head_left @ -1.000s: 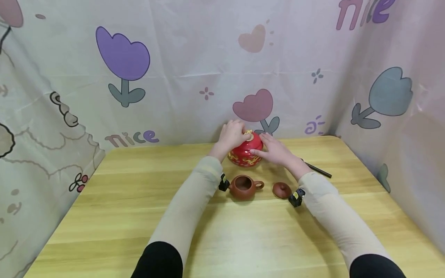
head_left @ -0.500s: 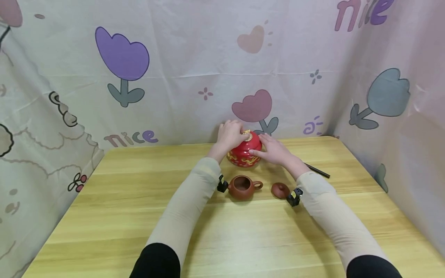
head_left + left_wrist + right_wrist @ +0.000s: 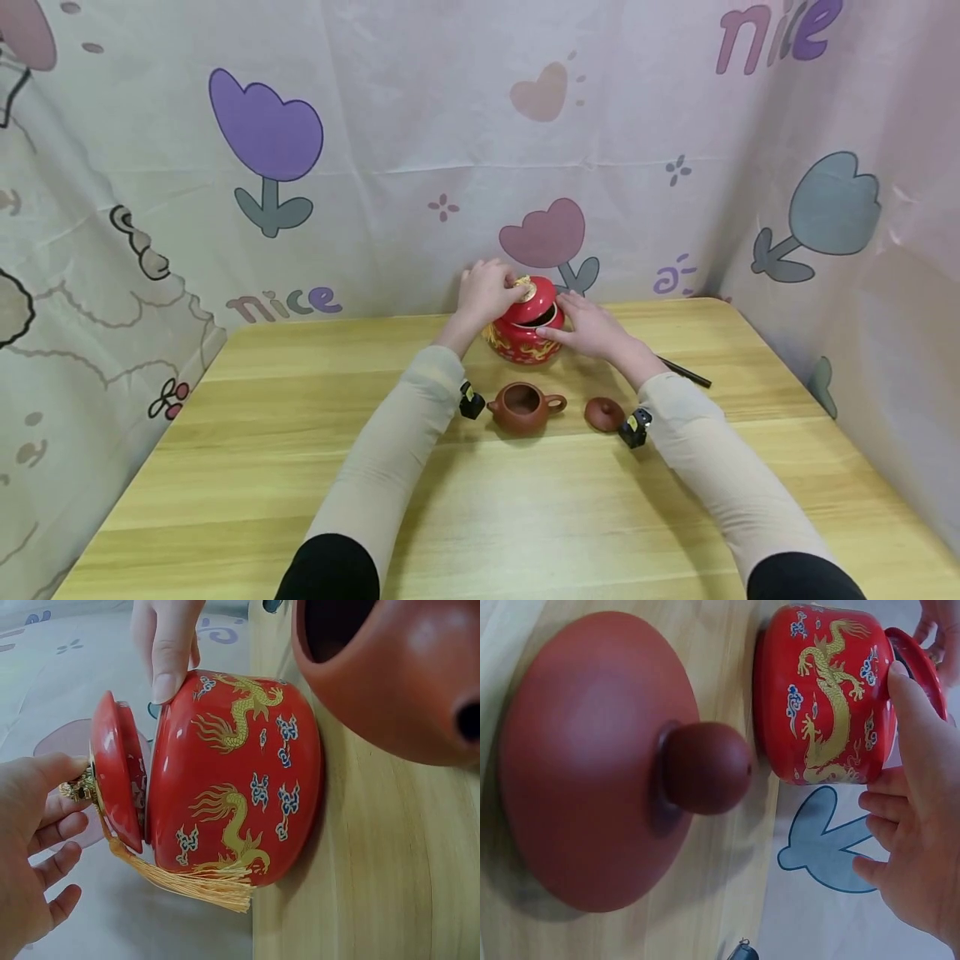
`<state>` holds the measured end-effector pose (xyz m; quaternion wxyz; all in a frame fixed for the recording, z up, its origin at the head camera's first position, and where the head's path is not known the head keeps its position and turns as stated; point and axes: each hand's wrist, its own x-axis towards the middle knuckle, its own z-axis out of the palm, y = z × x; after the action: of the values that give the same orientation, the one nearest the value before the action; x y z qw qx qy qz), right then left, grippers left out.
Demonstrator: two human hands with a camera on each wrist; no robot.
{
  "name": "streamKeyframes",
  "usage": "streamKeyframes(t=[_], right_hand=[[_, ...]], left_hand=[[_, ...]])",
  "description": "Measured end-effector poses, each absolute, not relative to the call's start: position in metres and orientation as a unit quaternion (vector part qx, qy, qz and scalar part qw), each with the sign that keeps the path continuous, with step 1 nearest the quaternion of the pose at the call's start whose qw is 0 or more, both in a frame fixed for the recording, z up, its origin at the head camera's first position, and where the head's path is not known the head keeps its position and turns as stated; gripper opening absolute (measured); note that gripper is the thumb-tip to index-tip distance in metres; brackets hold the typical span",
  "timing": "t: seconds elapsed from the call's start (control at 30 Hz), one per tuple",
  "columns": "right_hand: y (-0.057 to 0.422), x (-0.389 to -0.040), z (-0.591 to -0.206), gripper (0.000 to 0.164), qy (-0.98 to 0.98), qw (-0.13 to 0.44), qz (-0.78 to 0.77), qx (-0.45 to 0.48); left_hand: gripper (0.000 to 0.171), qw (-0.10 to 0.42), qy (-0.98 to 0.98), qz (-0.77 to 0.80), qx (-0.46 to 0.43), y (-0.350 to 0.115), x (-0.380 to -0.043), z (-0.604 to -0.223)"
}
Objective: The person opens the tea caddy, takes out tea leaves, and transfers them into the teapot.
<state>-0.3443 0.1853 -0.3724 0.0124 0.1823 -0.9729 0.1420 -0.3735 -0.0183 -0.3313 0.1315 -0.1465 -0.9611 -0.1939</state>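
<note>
A red lidded jar (image 3: 521, 345) with gold dragons stands near the table's back edge. My left hand (image 3: 482, 293) pinches the gold knob (image 3: 79, 784) of its red lid (image 3: 112, 769), from which a yellow tassel (image 3: 195, 885) hangs. The lid is tilted, its right side lifted, and a dark gap shows at the mouth. My right hand (image 3: 592, 327) holds the jar's right shoulder, thumb in front and fingers at the side. Closer to me are a lidless reddish-brown clay teapot (image 3: 522, 423) and its round-knobbed lid (image 3: 592, 765), both untouched.
On the wooden table (image 3: 262, 467), a thin black stick (image 3: 686, 372) lies right of the jar, partly behind my right forearm. A patterned cloth (image 3: 375, 100) hangs right behind the table's back edge. The teapot and its lid sit close under my wrists.
My left hand has lifted the jar's lid and tipped it to the left, opening a dark gap on the right side. The right hand stays at the jar.
</note>
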Motion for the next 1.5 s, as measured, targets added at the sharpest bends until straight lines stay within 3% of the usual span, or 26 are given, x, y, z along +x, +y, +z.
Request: streamKeyframes(t=[0.53, 1.5], right_hand=[[0.183, -0.345, -0.371, 0.089, -0.973, 0.021, 0.143, 0.182], [0.185, -0.345, -0.373, 0.087, -0.973, 0.025, 0.129, 0.192]], left_hand=[[0.031, 0.14, -0.957, -0.216, -0.135, -0.031, -0.372, -0.318], [0.03, 0.158, -0.95, -0.253, -0.09, -0.1, -0.346, -0.317]])
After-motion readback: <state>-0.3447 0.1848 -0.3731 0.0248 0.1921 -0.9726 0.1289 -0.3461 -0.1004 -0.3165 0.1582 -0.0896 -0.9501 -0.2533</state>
